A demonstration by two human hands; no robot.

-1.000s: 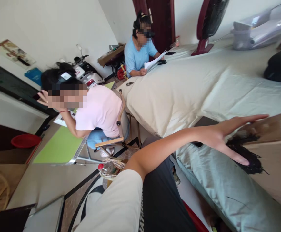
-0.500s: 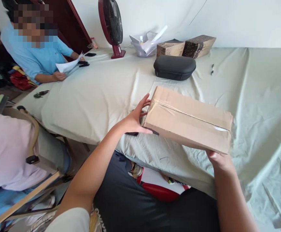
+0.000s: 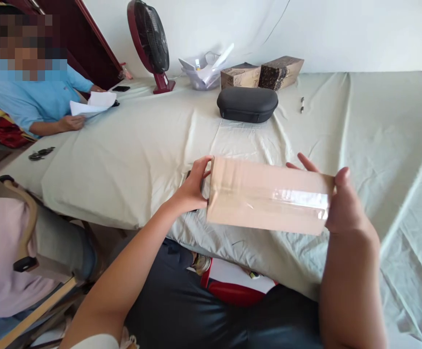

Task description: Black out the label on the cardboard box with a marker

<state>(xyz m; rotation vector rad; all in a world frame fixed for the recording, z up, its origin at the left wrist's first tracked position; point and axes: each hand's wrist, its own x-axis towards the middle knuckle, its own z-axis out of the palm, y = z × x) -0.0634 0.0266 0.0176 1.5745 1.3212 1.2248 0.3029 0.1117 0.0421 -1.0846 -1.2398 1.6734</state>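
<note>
A brown cardboard box (image 3: 265,189) is held above the near side of the cloth-covered table, with shiny clear tape along its facing side. My left hand (image 3: 193,189) grips its left end, the thumb low and the fingers at the upper corner. At the right end, my right hand (image 3: 343,203) has its thumb on the corner while other fingers stick out behind the top edge. Part of that hand is hidden by the box. A dark flat object (image 3: 189,180), perhaps a phone, lies on the cloth behind my left hand, mostly covered.
Beyond the box lies a black zip case (image 3: 247,105). Two patterned cartons (image 3: 281,72), a clear basket (image 3: 204,80) and a red fan (image 3: 163,82) stand along the wall. A pen (image 3: 302,105) lies right. At left, a person in blue (image 3: 47,92) holds papers (image 3: 93,105).
The box has turned in my hands, bringing a taped side into view. My right hand has moved from beneath to the right end. The person's papers have shifted, and the view has swung slightly right.
</note>
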